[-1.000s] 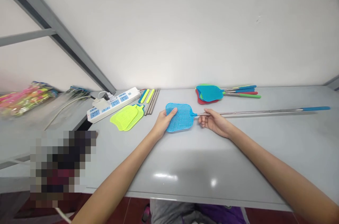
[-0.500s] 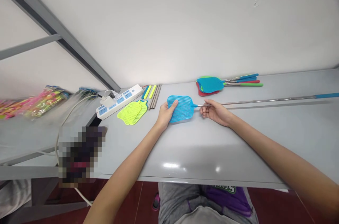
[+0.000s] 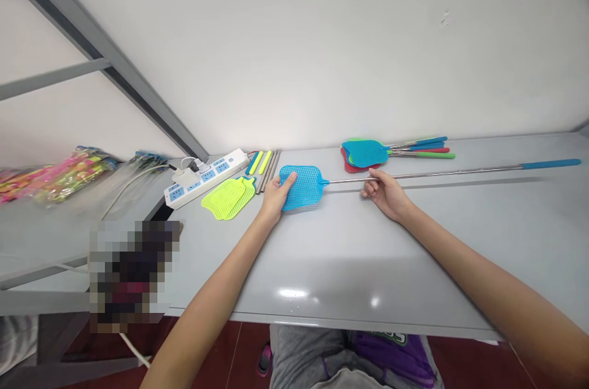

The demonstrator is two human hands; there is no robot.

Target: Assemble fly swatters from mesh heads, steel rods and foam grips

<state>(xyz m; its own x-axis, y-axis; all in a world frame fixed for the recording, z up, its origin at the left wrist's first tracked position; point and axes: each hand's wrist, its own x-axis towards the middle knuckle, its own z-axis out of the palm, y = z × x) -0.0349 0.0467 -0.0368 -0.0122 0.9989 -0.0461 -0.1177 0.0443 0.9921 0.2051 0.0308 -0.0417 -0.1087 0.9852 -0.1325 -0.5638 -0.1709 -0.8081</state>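
A blue fly swatter (image 3: 302,187) with a long drawn-out metal rod lies crosswise above the grey table, its blue handle out to the right. My left hand (image 3: 276,196) grips the left edge of its mesh head, thumb on top. Around the rod, a short way right of the head, my right hand (image 3: 385,194) is curled, with thumb and forefinger at the metal. Behind them rests a stack of fly swatters (image 3: 365,153) in blue, green and red. Left of my left hand lie yellow swatter heads (image 3: 225,197), metal tubes (image 3: 269,172) and yellow and blue handles (image 3: 264,162).
A white power strip (image 3: 207,177) with plugs stands at the table's left. Bagged colourful goods (image 3: 85,174) lie on the far-left surface, beyond a grey metal frame (image 3: 133,97). A blurred-out dark object (image 3: 138,272) sits at the near left. The wall rises behind the table.
My right hand has slid along the rod, away from the swatter's head. The whole swatter has shifted slightly left with my left hand, and its handle end now shows fully.
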